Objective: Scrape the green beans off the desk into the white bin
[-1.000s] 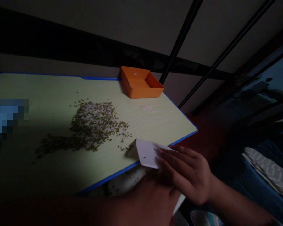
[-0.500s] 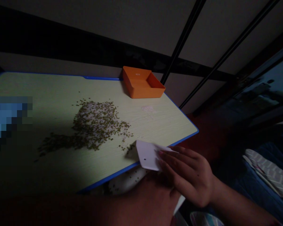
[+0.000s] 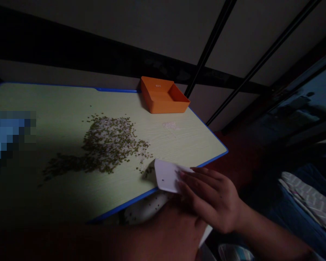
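My right hand (image 3: 214,199) grips a thin white plastic scraper (image 3: 167,177) with a small dark hole, its fingers pressed flat along the face. The scraper's far edge meets the table (image 3: 119,192) near its blue rim, beside a few dark green beans. Below that rim, my left hand (image 3: 176,221) is on a white container (image 3: 146,208) with scattered beans in it. The left fingers are mostly hidden behind the right hand. A wide pile of green beans mixed with pale rice-like grains (image 3: 108,141) lies left of the scraper.
An orange open box (image 3: 168,107) stands at the table's far edge. In front of it is a small patch of white grains (image 3: 171,125). Dark panelled doors (image 3: 163,32) rise behind the table. Folded cloth (image 3: 309,203) lies at the right.
My right hand and the scraper have shifted slightly left and up, farther onto the table. My left hand and the bean pile look nearly unchanged.
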The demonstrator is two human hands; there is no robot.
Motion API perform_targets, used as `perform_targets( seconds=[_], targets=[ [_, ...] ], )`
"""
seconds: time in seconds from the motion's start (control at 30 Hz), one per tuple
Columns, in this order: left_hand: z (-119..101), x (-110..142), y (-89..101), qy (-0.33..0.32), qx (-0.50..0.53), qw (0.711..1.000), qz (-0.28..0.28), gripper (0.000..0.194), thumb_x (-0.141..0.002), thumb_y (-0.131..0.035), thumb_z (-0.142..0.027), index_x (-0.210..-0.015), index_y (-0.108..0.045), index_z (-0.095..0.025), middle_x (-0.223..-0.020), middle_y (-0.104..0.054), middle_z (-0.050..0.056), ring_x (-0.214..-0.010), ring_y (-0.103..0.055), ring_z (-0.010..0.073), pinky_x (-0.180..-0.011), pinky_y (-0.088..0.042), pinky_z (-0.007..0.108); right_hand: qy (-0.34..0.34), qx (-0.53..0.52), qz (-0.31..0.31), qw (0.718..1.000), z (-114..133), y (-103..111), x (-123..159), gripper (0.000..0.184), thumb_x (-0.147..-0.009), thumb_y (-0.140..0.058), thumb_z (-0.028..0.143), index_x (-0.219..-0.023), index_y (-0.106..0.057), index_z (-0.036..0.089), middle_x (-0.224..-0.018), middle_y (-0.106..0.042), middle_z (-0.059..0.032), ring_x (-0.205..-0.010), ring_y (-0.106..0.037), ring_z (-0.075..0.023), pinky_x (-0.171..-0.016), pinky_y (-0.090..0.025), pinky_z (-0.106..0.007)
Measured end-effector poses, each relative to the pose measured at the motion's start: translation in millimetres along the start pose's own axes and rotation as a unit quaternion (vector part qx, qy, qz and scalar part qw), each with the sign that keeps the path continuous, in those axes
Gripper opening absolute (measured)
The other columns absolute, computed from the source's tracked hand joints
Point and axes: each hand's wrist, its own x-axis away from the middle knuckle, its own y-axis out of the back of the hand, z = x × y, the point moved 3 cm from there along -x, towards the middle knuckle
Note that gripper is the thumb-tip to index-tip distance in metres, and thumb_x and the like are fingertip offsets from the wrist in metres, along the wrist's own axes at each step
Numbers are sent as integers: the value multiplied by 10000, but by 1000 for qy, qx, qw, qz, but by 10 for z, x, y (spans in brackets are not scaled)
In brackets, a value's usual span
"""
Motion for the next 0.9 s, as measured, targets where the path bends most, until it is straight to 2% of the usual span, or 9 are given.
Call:
perform_targets(
  seconds=[0.1,0.2,0.37,0.43,0.53,0.67,0.77,0.83,0.9],
  targets=[
    [1,12,32,-6,2,1000,9,567,-835,-530,-409,-1318,-465,-120,-1238,-576,142,-1158,-500,285,-992,-376,434,-14,26,-3,1000,-101,-78,23,172,-845,-487,102,-893,-648,67,-821,-724,-139,-789,-695,-232,-678,-586,-376],
    [1,17,40,-19,-3,1000,23,571,-893,-431,-399,-1379,-382,-103,-1371,-471,158,-1263,-416,285,-1041,-322,445,-31,45,-3,998,-247,-175,59,157,-839,-517,102,-924,-647,74,-867,-726,-129,-791,-691,-215,-690,-584,-363],
    [29,9,14,-25,-18,999,32,563,-922,-370,-403,-1395,-351,-99,-1446,-382,151,-1342,-317,266,-1074,-270,440,-43,60,-18,997,-397,-236,99,144,-824,-550,89,-941,-633,80,-903,-729,-113,-792,-692,-196,-726,-582,-356],
    [33,2,26,-21,-23,999,25,548,-922,-380,-393,-1388,-362,-106,-1436,-402,133,-1330,-337,252,-1079,-266,429,-36,49,-38,997,-375,-193,104,158,-819,-547,73,-955,-627,68,-914,-728,-124,-824,-692,-194,-753,-578,-360],
    [30,-16,62,-12,-29,999,12,526,-897,-441,-395,-1341,-428,-113,-1339,-518,108,-1248,-433,240,-1056,-306,402,-11,10,-48,999,-270,-95,89,171,-841,-502,87,-949,-629,51,-900,-726,-146,-847,-692,-211,-749,-578,-387],
    [42,-38,74,7,-58,998,-20,444,-856,-484,-398,-1183,-572,-111,-1213,-594,130,-1121,-518,272,-904,-424,373,11,-34,-42,998,-129,2,38,175,-845,-464,99,-855,-633,57,-853,-727,-150,-817,-696,-227,-724,-582,-406],
    [44,-34,43,9,-73,997,-39,368,-862,-453,-370,-1075,-630,-128,-1102,-641,123,-1006,-567,268,-840,-440,383,14,-37,-38,998,-91,11,6,201,-856,-435,97,-847,-633,64,-835,-728,-141,-809,-697,-220,-732,-582,-397],
    [37,-23,39,14,-90,995,-45,373,-873,-430,-360,-1080,-627,-120,-1075,-649,124,-986,-571,273,-848,-432,403,19,-32,-30,999,-91,-9,-5,227,-875,-412,110,-857,-635,75,-828,-729,-125,-803,-697,-208,-736,-582,-384],
    [29,-14,61,23,-107,993,-49,401,-880,-428,-371,-1122,-610,-108,-1129,-628,135,-1022,-554,287,-870,-419,411,20,-18,-30,999,-102,-32,-11,227,-883,-411,120,-862,-635,91,-820,-732,-106,-792,-697,-195,-728,-584,-369]
  ],
)
